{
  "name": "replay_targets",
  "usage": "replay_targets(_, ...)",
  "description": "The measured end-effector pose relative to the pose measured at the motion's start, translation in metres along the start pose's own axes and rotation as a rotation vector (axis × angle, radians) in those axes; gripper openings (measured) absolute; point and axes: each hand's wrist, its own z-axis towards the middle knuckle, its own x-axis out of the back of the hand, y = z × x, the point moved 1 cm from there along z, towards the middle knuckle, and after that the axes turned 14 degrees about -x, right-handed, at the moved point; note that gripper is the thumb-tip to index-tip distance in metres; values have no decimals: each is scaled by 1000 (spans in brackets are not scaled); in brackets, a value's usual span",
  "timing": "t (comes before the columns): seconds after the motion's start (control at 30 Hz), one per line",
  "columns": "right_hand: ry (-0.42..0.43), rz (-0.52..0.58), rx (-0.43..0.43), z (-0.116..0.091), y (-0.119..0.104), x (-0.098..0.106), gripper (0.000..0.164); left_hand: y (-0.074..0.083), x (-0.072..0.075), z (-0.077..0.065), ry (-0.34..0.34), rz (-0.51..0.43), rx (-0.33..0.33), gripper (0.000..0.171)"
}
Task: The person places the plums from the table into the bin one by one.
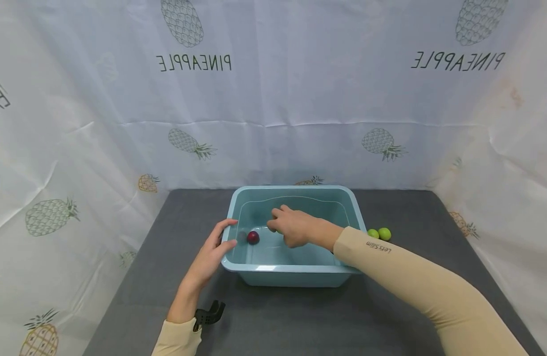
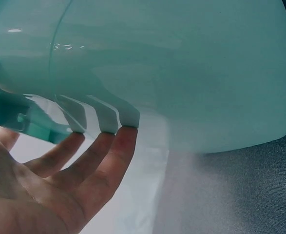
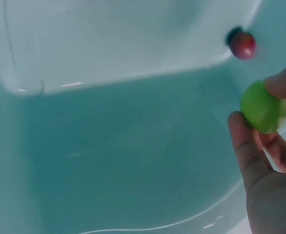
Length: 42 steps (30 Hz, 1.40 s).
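A light blue plastic basin (image 1: 293, 269) stands on the dark table. My left hand (image 1: 211, 251) holds its left rim, thumb and index finger over the edge; in the left wrist view, several fingertips (image 2: 129, 134) press the outer wall below the rim. My right hand (image 1: 296, 226) reaches down inside the basin. Between its thumb and fingers it holds a small round green fruit (image 3: 262, 107), which the hand hides in the head view. A dark red round fruit (image 1: 253, 238) lies on the basin floor near the left wall, also seen in the right wrist view.
Two green round fruits (image 1: 384, 234) lie on the table (image 1: 407, 267) just right of the basin, one partly hidden by the basin and right sleeve. A white pineapple-print cloth (image 1: 291, 99) hangs behind and at both sides. A black strap (image 1: 207, 314) is on the left wrist.
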Motion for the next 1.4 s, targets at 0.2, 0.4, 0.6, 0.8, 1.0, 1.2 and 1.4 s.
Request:
replay_targets(0.2, -43, -10, -12, 3, -2, -5, 31, 0, -1, -1, 1, -3, -16, 45)
replay_targets(0.4, -55, -15, -21, 5, -2, -8, 32, 0, -1, -1, 3, -3, -11, 45)
replay_targets(0.6, -73, -32, -4, 7, -4, -11, 35, 1, -1, -1, 5, -2, -6, 45)
replay_targets(0.8, -58, -36, -9, 4, -3, -8, 35, 0, -2, -1, 2, -1, -8, 45)
replay_targets(1.0, -12, -7, -5, -4, 1, 11, 29, 1, -2, -1, 0, -5, -5, 45)
replay_targets(1.2, 73, 48, 16, -19, 4, 36, 25, 1, -1, -2, 0, -7, -18, 44)
replay_targets(1.4, 147, 101, 12, -43, 7, 58, 19, 1, -2, -2, -2, -8, -8, 44)
